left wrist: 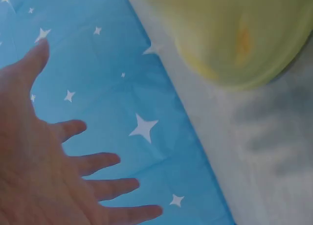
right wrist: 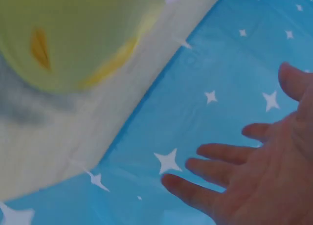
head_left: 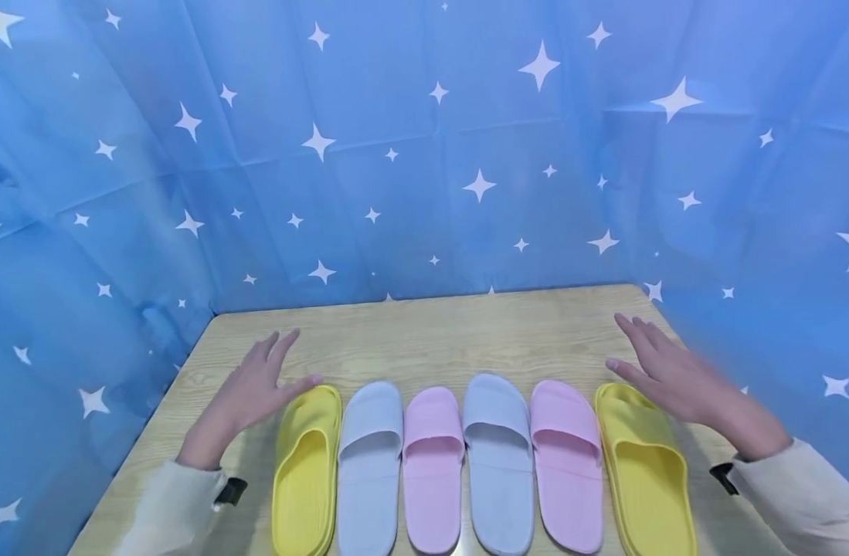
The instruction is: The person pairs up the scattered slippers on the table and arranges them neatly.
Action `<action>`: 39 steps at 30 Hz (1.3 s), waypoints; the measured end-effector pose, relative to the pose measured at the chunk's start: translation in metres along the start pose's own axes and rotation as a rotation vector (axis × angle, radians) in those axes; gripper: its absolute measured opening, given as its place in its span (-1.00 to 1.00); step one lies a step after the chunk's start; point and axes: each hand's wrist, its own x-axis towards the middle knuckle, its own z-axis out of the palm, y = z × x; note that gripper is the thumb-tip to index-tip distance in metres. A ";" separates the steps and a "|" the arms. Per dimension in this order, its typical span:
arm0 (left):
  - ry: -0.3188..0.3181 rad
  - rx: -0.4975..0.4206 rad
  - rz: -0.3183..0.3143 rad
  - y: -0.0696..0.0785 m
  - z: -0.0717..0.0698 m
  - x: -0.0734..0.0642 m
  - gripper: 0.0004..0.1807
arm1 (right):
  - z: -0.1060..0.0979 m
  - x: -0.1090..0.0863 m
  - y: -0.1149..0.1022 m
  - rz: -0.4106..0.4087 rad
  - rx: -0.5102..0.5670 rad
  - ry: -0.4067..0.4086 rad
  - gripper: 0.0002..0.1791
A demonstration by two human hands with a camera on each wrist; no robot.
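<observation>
Worktop (head_left: 424, 336): six slippers (head_left: 433, 494), which we judge light, flexible, best held by straps (head_left: 433, 417); left grip (head_left: 253, 390), right grip (head_left: 674, 382) spread, empty.

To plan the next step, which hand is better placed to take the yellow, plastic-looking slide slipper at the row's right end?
Probably the right hand: it is open, close to that yellow slipper; the left hand is farther off, beside the other yellow slipper.

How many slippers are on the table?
6, in one row. From the head view's left: yellow slipper, gray-blue slipper, pink slipper, second gray-blue slipper, second pink slipper, second yellow slipper. None appears hidden.
</observation>
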 end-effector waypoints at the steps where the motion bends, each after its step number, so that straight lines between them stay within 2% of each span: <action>1: -0.023 -0.031 0.004 0.001 0.005 -0.005 0.02 | 0.004 -0.005 -0.001 0.010 0.029 -0.016 -0.15; 4: -0.080 -0.109 0.005 0.006 0.019 -0.018 0.01 | 0.015 -0.019 -0.002 0.029 0.109 -0.072 -0.16; 8: -0.144 -0.173 -0.009 0.012 0.033 -0.035 0.00 | 0.028 -0.034 -0.004 0.055 0.158 -0.132 -0.18; 14: -0.147 -0.181 -0.043 0.019 0.040 -0.051 0.00 | 0.036 -0.039 -0.007 0.048 0.145 -0.131 -0.19; 22: -0.243 -0.224 -0.050 0.026 0.052 -0.071 0.06 | 0.058 -0.052 -0.007 0.024 0.189 -0.161 -0.21; 28: -0.271 -0.231 -0.081 0.028 0.053 -0.078 0.02 | 0.069 -0.056 -0.006 0.014 0.249 -0.140 -0.27; 32: -0.287 -0.243 -0.082 0.032 0.050 -0.080 0.02 | 0.072 -0.057 -0.006 0.019 0.201 -0.138 -0.23; 35: -0.327 -0.249 -0.082 0.036 0.050 -0.081 0.01 | 0.075 -0.061 -0.006 0.036 0.162 -0.143 -0.18; 39: -0.345 -0.229 -0.075 0.041 0.050 -0.081 -0.04 | 0.080 -0.066 -0.005 0.070 0.181 -0.154 -0.14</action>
